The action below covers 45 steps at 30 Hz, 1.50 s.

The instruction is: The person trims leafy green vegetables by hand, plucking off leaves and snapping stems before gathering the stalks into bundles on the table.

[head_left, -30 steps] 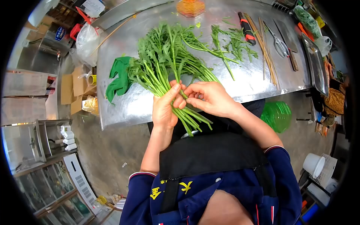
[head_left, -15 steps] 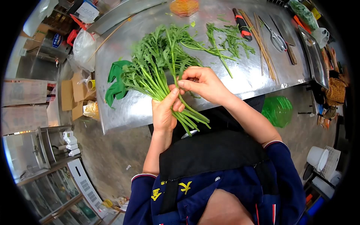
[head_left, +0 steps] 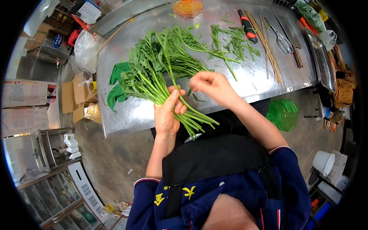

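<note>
My left hand (head_left: 167,115) is wrapped round the stems of a bunch of chrysanthemum greens (head_left: 147,73), with jagged leaves pointing away from me and cut stem ends toward me. One thicker stalk stands a little apart under my thumb. My right hand (head_left: 212,87) hovers to the right of the bunch, apart from it, its fingers curled together; whatever may be between them is hidden. A small leaf scrap (head_left: 196,96) shows just below those fingers. More greens (head_left: 188,63) lie on the metal table behind the bunch, and loose sprigs (head_left: 234,42) are scattered farther right.
On the steel table (head_left: 132,119) lie a green glove-like cloth (head_left: 117,96), a black-and-red case (head_left: 248,28), thin skewers (head_left: 268,48), scissors (head_left: 283,42) and a cleaver (head_left: 291,36). An orange-filled container (head_left: 188,8) stands at the back. A metal tray (head_left: 321,57) sits at the right edge.
My right hand has come away from the stalk in the bunch and moved slightly right. The left hand keeps its hold, and the bunch has shifted a little left.
</note>
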Each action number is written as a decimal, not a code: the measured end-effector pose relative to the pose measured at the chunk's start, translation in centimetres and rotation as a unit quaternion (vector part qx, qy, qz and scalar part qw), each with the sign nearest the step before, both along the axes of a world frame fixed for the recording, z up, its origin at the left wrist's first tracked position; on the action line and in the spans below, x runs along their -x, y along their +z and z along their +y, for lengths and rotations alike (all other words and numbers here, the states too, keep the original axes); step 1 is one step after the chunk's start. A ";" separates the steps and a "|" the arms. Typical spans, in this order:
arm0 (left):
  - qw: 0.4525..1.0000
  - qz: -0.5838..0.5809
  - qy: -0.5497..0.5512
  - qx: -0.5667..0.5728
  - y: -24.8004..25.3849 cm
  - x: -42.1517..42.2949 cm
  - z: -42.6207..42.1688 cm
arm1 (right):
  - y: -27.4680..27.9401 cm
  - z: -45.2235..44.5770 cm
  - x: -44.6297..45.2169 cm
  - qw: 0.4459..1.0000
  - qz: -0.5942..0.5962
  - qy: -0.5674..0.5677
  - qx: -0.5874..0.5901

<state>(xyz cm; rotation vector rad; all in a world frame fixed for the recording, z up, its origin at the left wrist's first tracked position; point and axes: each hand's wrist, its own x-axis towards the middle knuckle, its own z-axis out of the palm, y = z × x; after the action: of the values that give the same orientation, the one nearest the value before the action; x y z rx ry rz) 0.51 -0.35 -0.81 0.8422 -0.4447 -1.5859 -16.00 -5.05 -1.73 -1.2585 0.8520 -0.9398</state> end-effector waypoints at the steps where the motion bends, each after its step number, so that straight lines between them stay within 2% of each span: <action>1: 1.000 0.003 0.002 0.000 -0.2 0.0 0.0 | 0.7 1.1 -0.5 1.000 0.021 0.000 0.015; 4: 1.000 0.009 -0.010 0.005 -0.5 0.0 0.0 | 2.2 1.4 -1.4 0.995 0.052 -0.049 0.073; 8: 1.000 -0.011 -0.025 0.008 0.1 0.3 0.2 | 2.2 0.7 -1.3 0.986 0.103 -0.030 0.128; 12: 1.000 -0.013 -0.009 0.005 -0.4 0.4 0.2 | 2.9 1.2 -2.2 0.918 0.258 -0.088 0.287; 15: 0.999 -0.030 -0.005 -0.014 0.1 0.7 0.3 | 2.0 0.9 -2.3 0.899 0.279 -0.149 0.303; 17: 1.000 -0.026 -0.001 -0.006 0.1 0.5 0.3 | 0.7 -0.4 -1.4 0.922 0.240 -0.169 0.252; 19: 1.000 -0.018 0.006 -0.001 0.0 0.4 0.4 | 0.6 -0.4 0.4 0.946 0.260 -0.024 0.190; 21: 1.000 -0.008 0.020 0.004 -0.5 0.2 0.2 | 0.5 1.4 0.0 0.970 0.203 0.062 0.117; 22: 1.000 0.000 0.021 0.006 -0.7 0.3 0.1 | 0.0 2.4 -0.2 0.977 0.154 0.076 0.127; 23: 1.000 0.007 0.023 0.009 -0.8 0.3 0.0 | -0.2 2.8 -0.2 0.972 0.172 0.091 0.132; 25: 1.000 0.009 0.026 0.004 -0.7 0.2 0.0 | 0.0 3.5 -0.3 0.976 0.183 0.049 0.108; 28: 0.999 -0.035 0.018 -0.013 0.0 0.4 0.0 | -0.1 3.2 -0.2 0.994 0.059 -0.058 0.073; 29: 1.000 -0.022 0.015 -0.013 -0.1 0.2 0.1 | 0.3 3.0 0.0 0.990 0.055 -0.085 0.103; 31: 1.000 0.005 0.004 -0.012 -0.7 0.1 0.1 | 2.2 2.2 0.4 0.961 0.154 -0.091 0.210; 34: 1.000 -0.006 -0.004 -0.014 -0.4 0.5 0.2 | 5.1 1.5 0.7 0.915 0.260 -0.043 0.305; 38: 1.000 -0.006 -0.020 0.024 0.0 0.8 0.5 | 4.8 2.0 0.6 0.928 0.261 0.009 0.267; 42: 0.999 -0.008 -0.010 0.036 -0.2 0.8 0.8 | 4.3 2.9 0.3 0.903 0.304 0.015 0.302; 45: 0.999 -0.015 0.016 0.050 -0.4 1.0 0.7 | 4.4 3.7 -0.1 0.936 0.280 0.041 0.211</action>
<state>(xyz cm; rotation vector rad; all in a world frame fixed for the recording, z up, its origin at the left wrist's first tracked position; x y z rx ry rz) -0.49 0.39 -1.19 0.7938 -0.5251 -1.5106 -15.91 -1.31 2.72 -1.9767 1.0558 -0.7208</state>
